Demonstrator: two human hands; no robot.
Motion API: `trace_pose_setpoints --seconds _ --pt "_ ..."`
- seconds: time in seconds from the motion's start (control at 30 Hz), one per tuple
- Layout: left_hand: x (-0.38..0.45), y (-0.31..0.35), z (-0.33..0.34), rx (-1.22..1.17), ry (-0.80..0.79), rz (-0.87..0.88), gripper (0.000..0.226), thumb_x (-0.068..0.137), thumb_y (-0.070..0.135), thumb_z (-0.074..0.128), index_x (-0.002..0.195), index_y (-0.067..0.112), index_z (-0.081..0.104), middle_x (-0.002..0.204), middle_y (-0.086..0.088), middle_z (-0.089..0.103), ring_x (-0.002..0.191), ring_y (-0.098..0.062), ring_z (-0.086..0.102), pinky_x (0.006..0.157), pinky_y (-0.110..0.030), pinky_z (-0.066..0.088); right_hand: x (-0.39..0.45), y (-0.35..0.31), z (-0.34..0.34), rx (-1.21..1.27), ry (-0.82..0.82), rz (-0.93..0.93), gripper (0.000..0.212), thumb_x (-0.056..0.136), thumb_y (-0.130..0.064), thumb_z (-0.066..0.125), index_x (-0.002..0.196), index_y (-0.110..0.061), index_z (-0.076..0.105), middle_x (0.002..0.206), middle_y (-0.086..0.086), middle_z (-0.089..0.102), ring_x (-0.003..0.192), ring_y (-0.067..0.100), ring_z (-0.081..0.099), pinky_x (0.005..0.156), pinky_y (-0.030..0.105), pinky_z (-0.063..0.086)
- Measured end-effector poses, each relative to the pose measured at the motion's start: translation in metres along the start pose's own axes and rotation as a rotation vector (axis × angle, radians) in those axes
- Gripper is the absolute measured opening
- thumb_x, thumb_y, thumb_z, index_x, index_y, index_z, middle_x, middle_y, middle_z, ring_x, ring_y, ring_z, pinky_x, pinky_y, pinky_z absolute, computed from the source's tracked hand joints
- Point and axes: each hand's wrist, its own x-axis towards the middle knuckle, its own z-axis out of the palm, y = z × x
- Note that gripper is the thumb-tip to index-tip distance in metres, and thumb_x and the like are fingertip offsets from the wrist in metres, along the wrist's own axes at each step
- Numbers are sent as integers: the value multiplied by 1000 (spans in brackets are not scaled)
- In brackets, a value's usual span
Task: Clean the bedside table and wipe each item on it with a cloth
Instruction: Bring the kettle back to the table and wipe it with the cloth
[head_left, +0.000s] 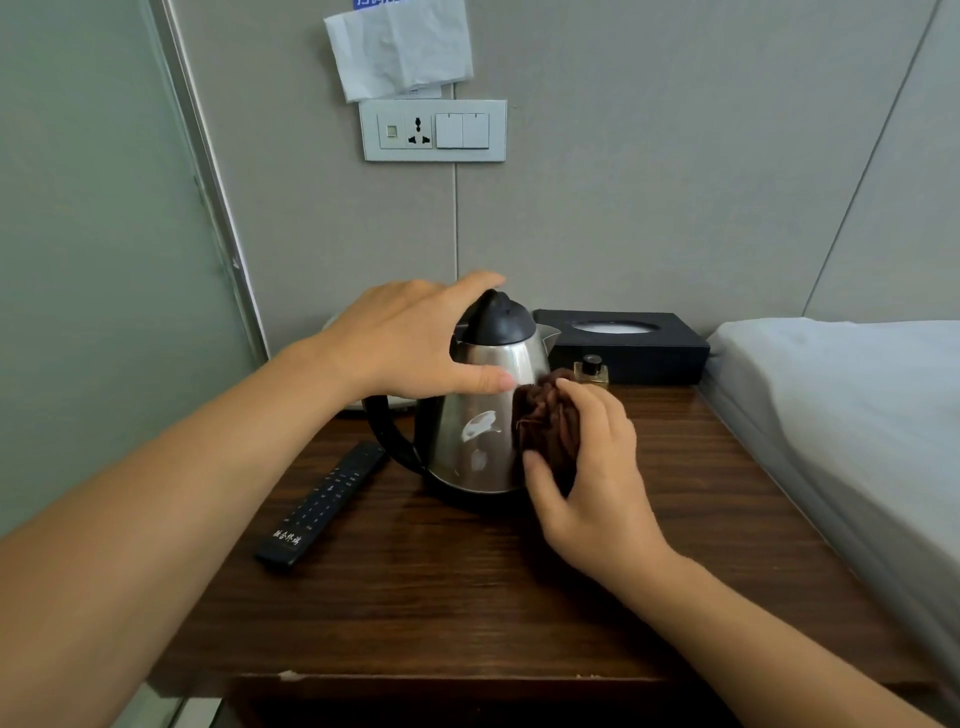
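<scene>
A steel kettle (475, 431) with a black lid and black handle stands in the middle of the dark wooden bedside table (441, 597). My left hand (410, 343) grips its upper part, thumb across the steel front and fingers over the lid. My right hand (592, 478) holds a bunched dark brown cloth (548, 415) and presses it against the kettle's right side. A black remote control (324, 501) lies flat to the kettle's left. A small perfume bottle (592, 371) stands behind the cloth, in front of a black tissue box (628, 345).
A bed with a pale sheet (852, 415) borders the table on the right. The wall behind carries a socket and switch panel (434, 130) with crumpled white paper (400, 47) above. A white object lies behind my left wrist, mostly hidden. A green-grey panel is on the left.
</scene>
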Motion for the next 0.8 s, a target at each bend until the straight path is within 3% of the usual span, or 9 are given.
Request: trace_pose_setpoints --seconds 0.13,0.3,0.47,0.57,0.7,0.8 --pt "-6 -6 -3 -133 1 1 99 73 74 76 156 42 34 133 4 66 105 -20 59 83 -34 45 -10 7 4 -72 -41 -75 71 91 -18 71 153 -19 34 154 -3 34 134 14 36 110 25 31" --pt "-5 -10 0 -246 28 -34 103 64 76 80 155 49 39 146 11 60 133 -17 54 98 -31 44 -14 8 -5 -148 -128 -132 69 86 -16 76 146 -23 43 141 -5 44 125 17 48 103 38 51" --pt "-9 -15 3 -321 77 -72 104 60 78 80 153 46 44 149 10 58 139 -16 52 107 -36 45 20 -8 -25 65 18 0 61 88 -15 77 139 -30 46 125 -18 53 118 -2 51 101 17 44" --pt "-8 -9 6 -315 92 -66 101 66 74 81 155 46 42 152 12 55 140 -16 50 106 -36 44 21 -10 -21 14 84 -45 58 87 -14 79 140 -21 55 132 -13 55 125 3 51 108 24 44" --pt "-16 -16 6 -403 60 6 89 77 52 85 153 54 38 147 21 56 125 -10 60 103 -35 51 5 -2 -14 59 45 -49 66 88 -36 75 148 -23 50 146 -10 48 139 9 44 114 34 44" --pt "-25 -28 14 -691 0 0 83 83 26 86 145 61 45 139 17 62 85 -26 77 74 -43 65 0 -3 -12 133 -6 -27 62 97 -52 49 153 -25 44 150 -9 41 143 13 38 116 38 41"
